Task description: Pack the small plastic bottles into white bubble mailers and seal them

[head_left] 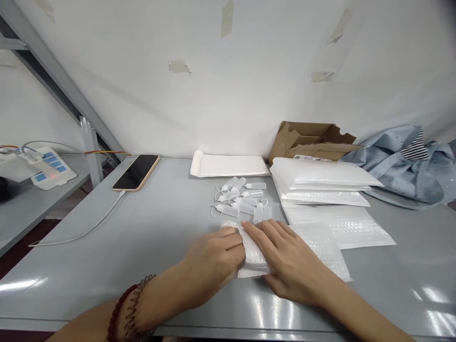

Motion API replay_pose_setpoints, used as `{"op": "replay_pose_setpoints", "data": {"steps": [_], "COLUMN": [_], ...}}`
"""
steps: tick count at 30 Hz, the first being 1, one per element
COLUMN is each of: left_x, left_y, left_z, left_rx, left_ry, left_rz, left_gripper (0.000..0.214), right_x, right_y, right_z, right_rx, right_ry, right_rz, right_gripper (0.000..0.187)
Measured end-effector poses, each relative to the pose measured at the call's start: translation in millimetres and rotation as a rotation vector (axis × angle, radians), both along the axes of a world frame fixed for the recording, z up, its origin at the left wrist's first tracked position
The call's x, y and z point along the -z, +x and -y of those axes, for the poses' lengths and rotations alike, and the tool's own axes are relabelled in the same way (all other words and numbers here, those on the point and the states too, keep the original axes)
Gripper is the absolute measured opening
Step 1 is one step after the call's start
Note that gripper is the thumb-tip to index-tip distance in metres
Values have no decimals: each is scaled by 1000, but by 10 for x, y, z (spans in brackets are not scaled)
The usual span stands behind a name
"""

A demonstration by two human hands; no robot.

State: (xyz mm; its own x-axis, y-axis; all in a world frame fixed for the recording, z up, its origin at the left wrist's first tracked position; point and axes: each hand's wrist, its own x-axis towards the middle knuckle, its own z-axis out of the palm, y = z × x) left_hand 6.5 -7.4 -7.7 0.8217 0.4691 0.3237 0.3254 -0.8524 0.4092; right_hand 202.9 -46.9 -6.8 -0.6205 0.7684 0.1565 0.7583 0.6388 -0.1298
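Head view. Mailer: white, bubble-textured, lying on the table between the two hands and partly under the right. Key relation: its left end meets the left hand, while its middle is under the right hand. Neither hand is clearly nearer; both touch it.

Left hand: fingers curled in, nearly a fist, closed on the mailer's left end; fingertips hidden, slight blur at the back of the hand. Right hand: fingers long and close together, laid over the top face, thumb at the near edge. Whether it pinches or only presses, cannot tell.

Long axis: roughly crosswise to the person, from the left hand's knuckles, beneath the right hand, out beyond that hand's right side. Left end bunched at the left hand; far right end flat, pointing away from both hands. A join or second layer under the right hand cannot be ruled out. Which end opens: not visible.

About the hands: bottles, small and clear, loosely scattered just beyond the right fingertips, many nozzles leftward. Stack of similar white mailers beyond and right of the right hand; box behind it. Phone well apart, far left of the left hand.
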Motion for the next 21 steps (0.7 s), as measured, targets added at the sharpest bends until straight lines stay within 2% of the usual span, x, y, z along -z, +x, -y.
{"op": "replay_pose_setpoints", "data": {"steps": [2,4,6,7,9,10,11,13,15,16,18,21], "left_x": [-80,-181,-254,-265,-231,-188,-134,-14,87,121,150,106], "left_y": [-4,-24,-51,-60,-63,-53,-38,3,41,53,60,30], "left_z": [-3,-26,-58,-74,-100,-108,-113,-108,-89,-77,-59,-59], "left_rx": [96,127,41,-36,-168,-179,-142,31,190,225,229,186], "left_ry": [-187,-423,-568,-577,-475,-384,-287,-106,14,51,77,63], "left_rz": [39,83,191,270,385,387,349,173,-25,-100,-186,-192], "left_gripper": [27,25,25,26,26,26,27,35,46,48,44,31], "right_x": [-19,-62,-126,-162,-232,-261,-284,-309,-310,-304,-290,-286], "right_y": [27,93,203,270,412,476,530,596,605,595,561,530], "right_z": [0,-10,-34,-50,-82,-94,-103,-110,-106,-102,-95,-92], "right_rx": [-9,-4,52,95,189,230,262,302,296,281,236,174], "right_ry": [-6,-14,-12,-3,30,51,67,80,71,62,46,33], "right_rz": [-32,-66,-92,-103,-123,-133,-142,-156,-158,-156,-149,-148], "right_gripper": [83,81,78,76,72,70,69,69,70,70,71,71]}}
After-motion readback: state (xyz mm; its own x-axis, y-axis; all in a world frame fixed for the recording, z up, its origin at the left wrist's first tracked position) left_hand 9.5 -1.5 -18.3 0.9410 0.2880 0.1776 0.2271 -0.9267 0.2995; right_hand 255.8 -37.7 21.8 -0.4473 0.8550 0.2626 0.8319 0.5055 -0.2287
